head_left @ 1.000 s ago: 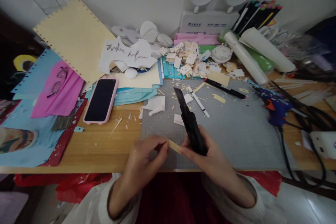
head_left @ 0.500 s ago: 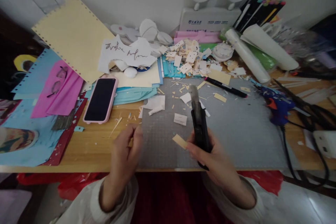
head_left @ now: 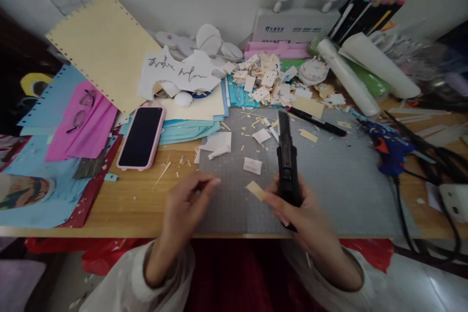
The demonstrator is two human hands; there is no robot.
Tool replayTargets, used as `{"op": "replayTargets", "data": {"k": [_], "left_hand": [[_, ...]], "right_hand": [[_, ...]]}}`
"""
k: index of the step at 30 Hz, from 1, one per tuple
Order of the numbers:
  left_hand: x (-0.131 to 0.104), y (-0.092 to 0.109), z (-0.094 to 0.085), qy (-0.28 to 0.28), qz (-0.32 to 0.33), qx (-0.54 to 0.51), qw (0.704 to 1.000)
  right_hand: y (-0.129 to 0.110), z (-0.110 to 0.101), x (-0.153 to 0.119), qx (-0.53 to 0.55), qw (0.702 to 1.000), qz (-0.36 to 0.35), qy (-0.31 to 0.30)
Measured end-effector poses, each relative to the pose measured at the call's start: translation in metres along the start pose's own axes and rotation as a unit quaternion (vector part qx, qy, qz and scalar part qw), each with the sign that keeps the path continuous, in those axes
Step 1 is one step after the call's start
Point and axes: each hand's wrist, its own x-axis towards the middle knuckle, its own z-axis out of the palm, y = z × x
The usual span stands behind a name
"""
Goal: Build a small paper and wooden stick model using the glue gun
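My right hand (head_left: 298, 209) is closed round a black utility knife (head_left: 287, 165), its blade pointing away from me. Between the thumb and fingers of that same hand sticks out a small cream card strip (head_left: 255, 190). To the left, my left hand (head_left: 188, 202) hovers by the near edge of the grey cutting mat (head_left: 336, 190), fingers loosely curled with a gap inside and nothing visible in them. A small printed white paper piece (head_left: 252, 165) lies on the mat beyond the strip, with paper scraps around it.
A phone (head_left: 142, 137) lies left, beside blue and pink sheets and glasses (head_left: 83, 111). Small white cut pieces (head_left: 268, 78) are heaped at the back. A black marker (head_left: 317, 122) crosses the mat's far part. A blue glue gun (head_left: 393, 146) and scissors (head_left: 444, 156) are at right.
My left hand has loosened from a fist and moved slightly right. My right hand has shifted a little right with the knife and card strip, and the knife blade has turned more upright.
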Motion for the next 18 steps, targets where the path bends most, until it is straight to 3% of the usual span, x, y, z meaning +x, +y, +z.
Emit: {"op": "replayTargets", "data": {"k": [2,5,11,14,18], "left_hand": [[0.005,-0.012,-0.014,0.073,-0.010,0.020,0.997],[0.011,-0.028,-0.031,0.132,-0.011,0.048,0.990],[0.021,-0.033,-0.047,0.237,0.025,0.149,0.960],[0.026,-0.032,-0.046,0.204,0.071,0.174,0.961],[0.029,-0.038,-0.040,0.059,0.154,0.212,0.963]], "right_hand": [[0.004,-0.008,0.000,-0.095,0.995,0.004,-0.014],[0.007,-0.017,0.000,-0.204,0.979,-0.008,-0.023],[0.005,-0.025,0.003,-0.258,0.965,-0.045,-0.001],[0.006,-0.020,0.006,-0.264,0.963,-0.052,-0.007],[0.008,-0.009,0.008,-0.283,0.956,-0.074,-0.001]]}}
